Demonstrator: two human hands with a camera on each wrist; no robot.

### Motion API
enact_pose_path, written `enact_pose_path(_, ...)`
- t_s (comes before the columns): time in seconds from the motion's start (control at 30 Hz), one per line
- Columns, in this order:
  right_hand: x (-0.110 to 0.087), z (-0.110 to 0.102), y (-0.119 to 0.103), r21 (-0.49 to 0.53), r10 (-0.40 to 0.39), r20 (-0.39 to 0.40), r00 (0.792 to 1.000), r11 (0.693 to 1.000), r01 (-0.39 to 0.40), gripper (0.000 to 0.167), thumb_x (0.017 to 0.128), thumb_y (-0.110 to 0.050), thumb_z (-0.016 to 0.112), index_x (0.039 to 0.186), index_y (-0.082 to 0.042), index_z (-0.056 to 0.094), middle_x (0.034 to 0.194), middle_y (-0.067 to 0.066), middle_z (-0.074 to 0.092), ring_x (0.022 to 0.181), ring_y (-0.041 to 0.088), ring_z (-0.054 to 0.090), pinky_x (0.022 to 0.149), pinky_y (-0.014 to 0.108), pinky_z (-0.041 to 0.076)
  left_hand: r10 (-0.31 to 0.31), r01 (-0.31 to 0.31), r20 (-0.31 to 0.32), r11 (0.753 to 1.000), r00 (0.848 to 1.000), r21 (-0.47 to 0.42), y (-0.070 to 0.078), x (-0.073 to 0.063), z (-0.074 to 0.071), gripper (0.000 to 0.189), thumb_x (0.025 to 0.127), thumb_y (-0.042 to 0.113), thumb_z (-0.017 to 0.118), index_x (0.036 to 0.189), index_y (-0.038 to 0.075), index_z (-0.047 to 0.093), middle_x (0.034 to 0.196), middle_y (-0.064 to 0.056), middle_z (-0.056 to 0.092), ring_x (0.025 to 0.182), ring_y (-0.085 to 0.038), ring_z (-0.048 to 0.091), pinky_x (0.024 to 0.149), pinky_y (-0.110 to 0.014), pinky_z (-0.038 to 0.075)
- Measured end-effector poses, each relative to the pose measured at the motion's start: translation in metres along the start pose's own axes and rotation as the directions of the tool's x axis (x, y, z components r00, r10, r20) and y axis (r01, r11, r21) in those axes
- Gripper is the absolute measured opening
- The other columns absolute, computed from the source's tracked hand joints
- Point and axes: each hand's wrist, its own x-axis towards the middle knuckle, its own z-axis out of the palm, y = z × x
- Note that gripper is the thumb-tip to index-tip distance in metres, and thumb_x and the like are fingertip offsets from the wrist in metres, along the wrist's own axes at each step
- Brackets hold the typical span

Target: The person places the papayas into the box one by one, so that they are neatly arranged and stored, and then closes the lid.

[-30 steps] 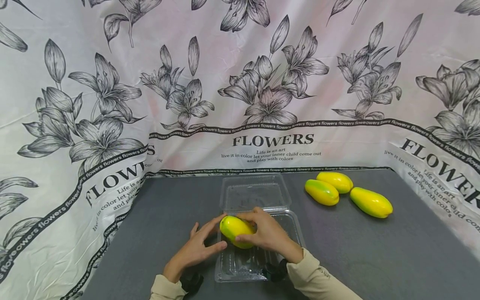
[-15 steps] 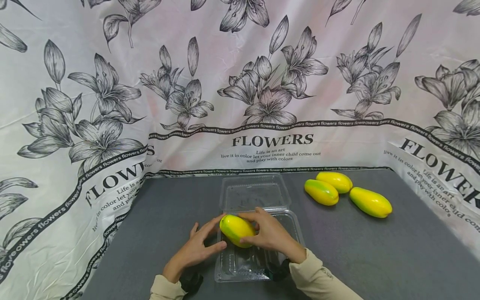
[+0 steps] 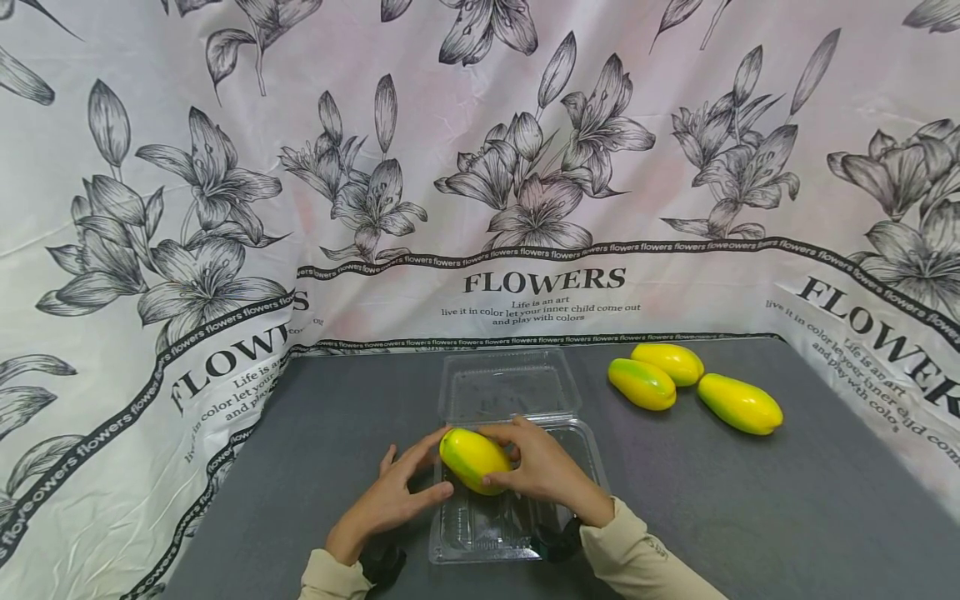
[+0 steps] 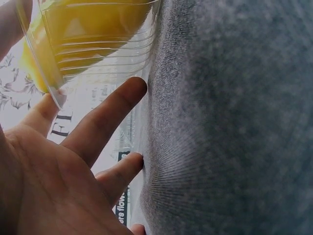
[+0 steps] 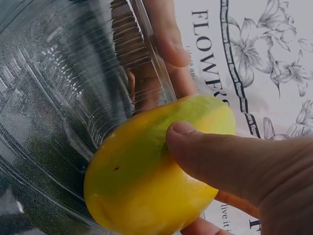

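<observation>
In the head view a glossy yellow-and-green papaya is over the left part of a clear plastic clamshell box, whose lid is folded back. My right hand grips the papaya, thumb on the near side and fingers on the far side. In the right wrist view the papaya lies against the box's side wall, under my thumb. My left hand is at the box's left side with fingers spread. The left wrist view has its fingertips low by the tabletop, beside the clear wall.
Three more papayas lie at the back right of the dark grey table. The open lid lies flat behind the box. A flower-printed cloth hangs along the back and sides.
The right hand and papaya have shifted very slightly away from me and to the right, with the papaya turned a little. The left hand stays where it was.
</observation>
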Motion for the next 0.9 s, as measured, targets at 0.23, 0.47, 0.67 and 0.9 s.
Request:
enact_pose_path(0.23,-0.001,-0.001,0.000,0.009,-0.021,-0.008,1.000,1.000,0.021,0.063,0.080,-0.024,0.089,0.137,-0.014,0.065,0.115,0.004,0.074,0.077,0.013,0.059,0.097,0.049,0.056,0.011,-0.011,-0.004,1.000,1.000,-0.003,-0.001,0.001,0.001,0.078,0.097,0.035,0.068,0.162,0.030,0.025,0.162,0.002,0.042,0.133,-0.028,0.060,0.113,-0.078,-0.012)
enact_pose_path(0.47,-0.002,-0.003,0.000,0.021,-0.030,0.006,1.000,0.999,0.030,0.063,0.081,-0.024,0.088,0.138,-0.012,0.063,0.119,0.005,0.073,0.079,0.013,0.061,0.115,0.062,0.039,-0.005,0.005,-0.003,1.000,1.000,-0.004,0.000,0.001,0.001,0.077,0.098,0.034,0.068,0.162,0.031,0.026,0.162,0.002,0.041,0.134,-0.028,0.059,0.113,-0.078,-0.012)
enact_pose_path(0.67,-0.007,-0.007,-0.002,0.023,-0.021,0.016,1.000,1.000,0.021,0.065,0.082,-0.026,0.087,0.140,-0.011,0.061,0.120,0.008,0.070,0.084,0.019,0.064,0.096,0.050,0.056,-0.020,0.020,-0.030,1.000,0.999,-0.009,0.001,0.001,0.000,0.076,0.097,0.032,0.068,0.161,0.032,0.028,0.162,0.002,0.041,0.141,-0.031,0.052,0.114,-0.078,-0.010)
enact_pose_path(0.9,-0.015,-0.013,0.000,0.025,0.002,0.007,1.000,1.000,-0.002,0.066,0.083,-0.030,0.085,0.141,-0.013,0.061,0.122,0.012,0.066,0.091,0.023,0.063,0.076,0.037,0.058,-0.001,0.008,-0.135,0.999,0.991,0.053,0.004,0.001,0.001,0.072,0.094,0.037,0.072,0.157,0.029,0.038,0.163,-0.003,0.040,0.150,-0.036,0.037,0.118,-0.077,0.008)
